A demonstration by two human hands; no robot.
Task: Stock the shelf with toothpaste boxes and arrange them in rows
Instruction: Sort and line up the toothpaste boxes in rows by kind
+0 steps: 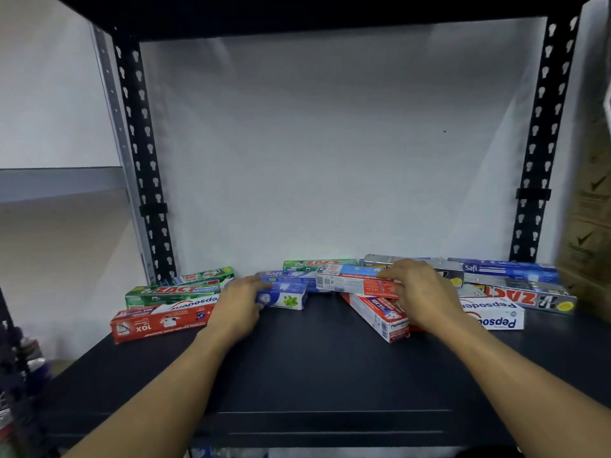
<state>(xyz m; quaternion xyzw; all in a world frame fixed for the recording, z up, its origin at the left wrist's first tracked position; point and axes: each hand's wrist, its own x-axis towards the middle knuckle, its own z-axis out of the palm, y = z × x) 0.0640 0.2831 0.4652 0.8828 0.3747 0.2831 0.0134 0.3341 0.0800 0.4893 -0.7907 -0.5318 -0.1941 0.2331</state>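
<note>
Several toothpaste boxes lie jumbled along the back of a black shelf [314, 365]. My left hand [239, 302] grips the left end of a blue and white box [286, 294] at the middle. My right hand [418, 292] holds the right end of a white, blue and red box [350, 280], which lies on top of other boxes. Under it a red and white box [380, 317] lies slanted. At the left a red Pepsodent box [162, 320] sits in front of green Zact boxes [172, 292].
At the right lie white Pepsodent boxes [496, 315], a grey Zact box [525, 294] and a blue Safi box [506, 269]. Black slotted posts [142, 153] stand at both back corners. A cardboard carton [591, 226] stands at the far right. The shelf's front half is bare.
</note>
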